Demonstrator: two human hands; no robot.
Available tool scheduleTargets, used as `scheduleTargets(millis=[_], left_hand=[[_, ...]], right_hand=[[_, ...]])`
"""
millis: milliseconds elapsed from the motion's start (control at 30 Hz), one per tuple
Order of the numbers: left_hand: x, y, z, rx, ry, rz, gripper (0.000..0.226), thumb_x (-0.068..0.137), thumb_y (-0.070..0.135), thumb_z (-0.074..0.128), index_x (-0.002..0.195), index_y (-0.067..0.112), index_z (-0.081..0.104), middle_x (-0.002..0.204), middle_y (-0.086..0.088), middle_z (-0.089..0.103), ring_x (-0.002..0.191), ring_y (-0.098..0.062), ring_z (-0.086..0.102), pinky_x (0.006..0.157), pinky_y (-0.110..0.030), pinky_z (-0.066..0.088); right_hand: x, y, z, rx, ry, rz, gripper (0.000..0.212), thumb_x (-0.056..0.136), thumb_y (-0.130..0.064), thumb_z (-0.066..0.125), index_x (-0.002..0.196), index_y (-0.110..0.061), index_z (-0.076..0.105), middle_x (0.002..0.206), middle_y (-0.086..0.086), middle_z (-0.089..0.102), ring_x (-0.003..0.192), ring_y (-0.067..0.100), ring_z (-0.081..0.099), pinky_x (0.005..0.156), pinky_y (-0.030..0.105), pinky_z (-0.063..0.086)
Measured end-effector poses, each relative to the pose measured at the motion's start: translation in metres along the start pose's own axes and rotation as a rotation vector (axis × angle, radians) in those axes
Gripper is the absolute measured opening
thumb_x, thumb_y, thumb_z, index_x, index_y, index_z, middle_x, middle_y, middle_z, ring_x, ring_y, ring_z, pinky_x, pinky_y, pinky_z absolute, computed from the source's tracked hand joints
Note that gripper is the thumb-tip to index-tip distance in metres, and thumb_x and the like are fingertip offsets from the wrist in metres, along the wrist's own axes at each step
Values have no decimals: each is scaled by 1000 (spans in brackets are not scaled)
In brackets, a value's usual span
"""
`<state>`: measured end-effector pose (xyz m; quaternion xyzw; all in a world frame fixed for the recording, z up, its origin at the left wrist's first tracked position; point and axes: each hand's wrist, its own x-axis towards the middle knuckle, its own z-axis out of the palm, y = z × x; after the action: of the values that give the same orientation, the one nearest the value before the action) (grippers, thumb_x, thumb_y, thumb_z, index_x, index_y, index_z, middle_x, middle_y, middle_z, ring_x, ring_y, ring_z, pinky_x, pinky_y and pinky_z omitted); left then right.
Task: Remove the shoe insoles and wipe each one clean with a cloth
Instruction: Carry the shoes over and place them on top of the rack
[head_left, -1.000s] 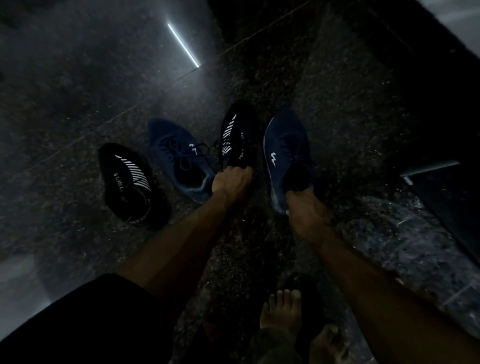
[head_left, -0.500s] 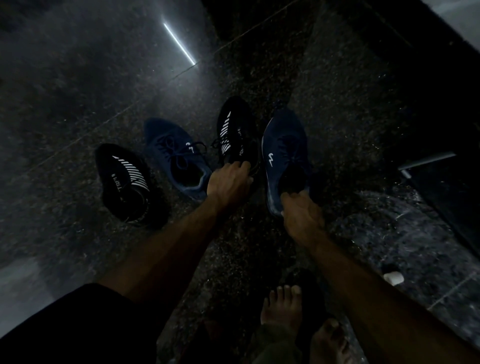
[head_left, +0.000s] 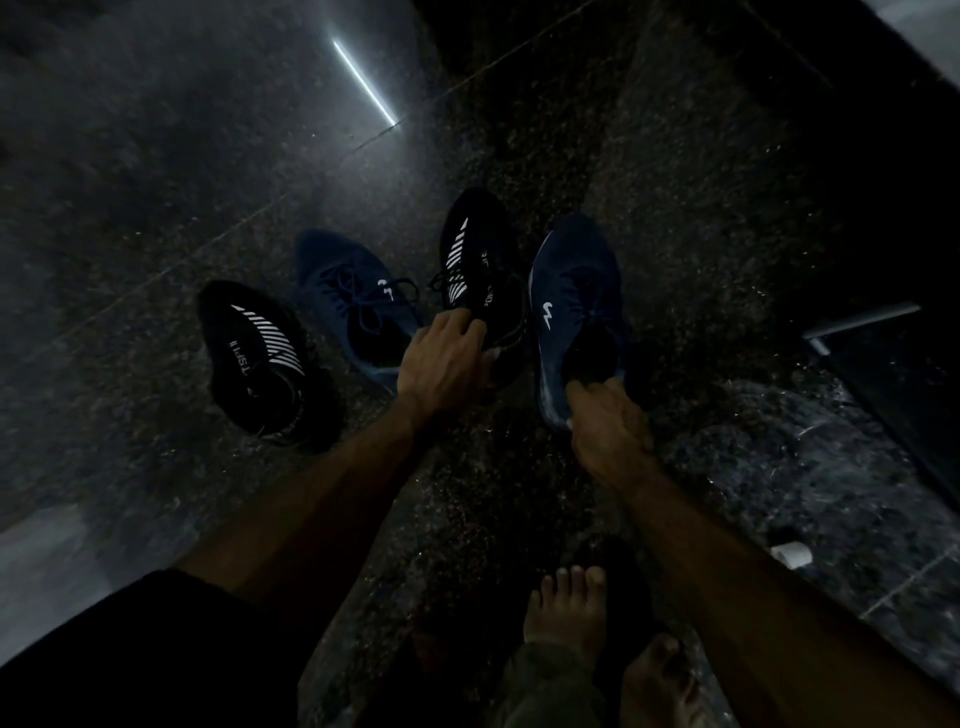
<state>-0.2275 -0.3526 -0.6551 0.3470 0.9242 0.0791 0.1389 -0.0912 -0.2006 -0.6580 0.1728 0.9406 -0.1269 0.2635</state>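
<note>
Several shoes lie on a dim, dark speckled stone floor. My left hand (head_left: 444, 358) grips the heel of a black shoe with white stripes (head_left: 480, 265). Right of it is a blue shoe (head_left: 576, 291), and my right hand (head_left: 605, 421) holds its heel collar with fingers curled into the opening. A second blue shoe (head_left: 353, 301) with loose laces and a second black striped shoe (head_left: 260, 358) lie to the left, untouched. No insole shows. A dull cloth (head_left: 545, 680) lies bunched by my feet.
My bare feet (head_left: 566, 608) rest on the floor at the bottom. A small white object (head_left: 792, 553) lies at the lower right. A dark step or ledge (head_left: 883, 353) with a metal edge rises on the right. My dark shorts (head_left: 130, 654) fill the lower left.
Both hands have stayed on their shoes. My left hand has shifted slightly over the black shoe's heel, and the view has dropped a little, showing the white object at the right.
</note>
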Motion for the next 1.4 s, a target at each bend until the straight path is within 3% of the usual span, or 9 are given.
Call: scheduleTargets(millis=[267,433,567,733,867,1133,1233,1300,1400], left_hand=[[-31,-22,-11,-14,38,-78,44,97,36,47,134,13,45,141,-8,42,131,-26,38,102,-41,36],[-50,-46,-19,33,57,-190,42,95,40,46,130,16,45,136,-6,43,126,-24,40,100,-39,34],[-59,-59,-22,12,-58,-283,37,92,48,49,115,18,50,120,-5,54,116,-26,47,92,-40,38],[-52,-62,-18,-57,-267,-233,42,91,39,59,121,14,47,126,-8,51,122,-27,45,89,-44,45],[-43,-61,-17,-47,-287,-260,35,93,30,58,120,11,50,124,-10,54,117,-28,49,86,-42,47],[-37,-61,-37,35,-123,-212,36,96,16,49,131,10,48,125,-11,50,117,-29,45,83,-38,43],[-35,-67,-49,38,47,-99,32,89,14,42,115,3,58,109,-17,55,103,-36,52,72,-40,42],[-30,-68,-54,-4,167,-4,39,80,19,34,97,0,63,92,-20,57,86,-39,58,59,-39,43],[-17,-64,-63,13,183,129,43,77,21,34,97,-2,65,88,-21,59,82,-39,59,62,-39,48]], right_hand=[[0,-11,-10,-138,-89,46,27,96,-18,53,121,-10,48,126,11,53,119,29,46,95,35,42],[2,-30,-19,-111,-74,154,40,93,-33,57,127,-14,50,128,9,50,123,28,43,90,42,46],[7,-43,-23,-190,-44,202,42,92,-39,56,127,-17,52,128,7,50,121,28,44,93,43,42],[12,-45,-27,-347,19,161,31,92,-38,54,118,-23,60,118,4,58,111,25,53,94,37,39],[14,-46,-37,-373,93,128,26,92,-35,53,110,-19,62,112,5,60,103,25,56,90,36,39],[17,-63,-54,-110,310,-76,27,94,-35,53,108,-13,58,109,11,58,100,32,56,80,41,39],[21,-78,-62,118,396,-302,29,89,-23,62,113,-9,57,110,15,55,98,36,56,79,45,46],[27,-87,-69,157,389,-389,44,87,-18,63,129,-11,49,127,13,49,106,34,54,83,47,49],[40,-98,-79,92,351,-453,75,86,-9,63,149,-19,24,156,8,20,120,33,46,87,46,50]])
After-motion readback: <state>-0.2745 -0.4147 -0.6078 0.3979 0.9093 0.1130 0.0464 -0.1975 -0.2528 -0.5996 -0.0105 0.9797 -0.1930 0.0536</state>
